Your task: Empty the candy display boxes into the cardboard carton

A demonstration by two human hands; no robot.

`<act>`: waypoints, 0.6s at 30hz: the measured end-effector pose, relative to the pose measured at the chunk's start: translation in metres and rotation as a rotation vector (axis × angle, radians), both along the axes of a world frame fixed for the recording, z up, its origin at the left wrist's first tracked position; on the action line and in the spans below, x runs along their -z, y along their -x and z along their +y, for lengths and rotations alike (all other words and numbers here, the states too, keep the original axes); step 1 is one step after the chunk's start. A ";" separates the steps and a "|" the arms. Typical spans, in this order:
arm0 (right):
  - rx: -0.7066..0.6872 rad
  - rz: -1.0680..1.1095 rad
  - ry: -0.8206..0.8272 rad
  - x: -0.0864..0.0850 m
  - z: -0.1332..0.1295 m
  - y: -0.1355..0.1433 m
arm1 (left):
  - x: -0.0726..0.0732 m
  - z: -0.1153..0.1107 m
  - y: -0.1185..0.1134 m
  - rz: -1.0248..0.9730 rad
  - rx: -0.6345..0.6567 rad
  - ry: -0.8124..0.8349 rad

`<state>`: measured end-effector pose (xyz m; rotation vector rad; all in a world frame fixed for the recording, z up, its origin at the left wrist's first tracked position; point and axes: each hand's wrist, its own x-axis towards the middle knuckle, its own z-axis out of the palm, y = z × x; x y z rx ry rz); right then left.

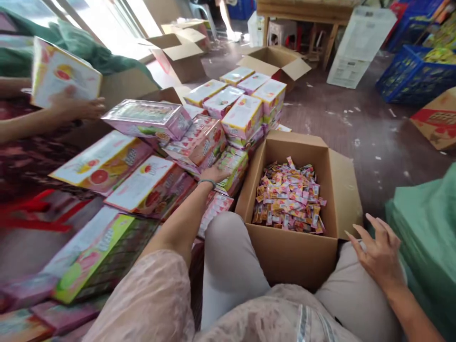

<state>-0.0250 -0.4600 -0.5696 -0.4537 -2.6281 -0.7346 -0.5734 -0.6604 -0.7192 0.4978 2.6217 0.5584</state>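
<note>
My left hand [216,175] reaches out to the green display box [233,166] filled with small packets and touches its near left side; its fingertips are blurred against the box. Over my right knee, my right hand [379,249] is raised with its fingers spread and nothing in it, beside the flap of the open carton [301,247]. That carton stands between my knees and holds a heap of small pink and orange packets [290,194]. Just behind my left hand lies a pink box of packets [199,137].
Stacked fruit-print boxes [142,183] spread over the left side. At the far left, another person's hands hold a white and yellow box [64,73]. Open cartons [185,61], white crates [359,47] and a blue basket [409,76] stand behind. Green cloth [427,228] lies at the right.
</note>
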 end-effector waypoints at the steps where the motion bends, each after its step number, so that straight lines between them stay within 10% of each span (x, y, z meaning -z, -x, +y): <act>1: -0.001 -0.006 0.006 0.002 0.004 0.003 | 0.010 0.000 0.002 0.014 0.000 0.071; 9: 0.013 -0.064 0.051 -0.001 0.018 0.016 | 0.055 0.032 -0.021 0.217 0.096 0.226; 18: 0.014 -0.048 0.056 0.003 0.016 0.017 | 0.073 -0.013 -0.049 0.354 0.302 0.206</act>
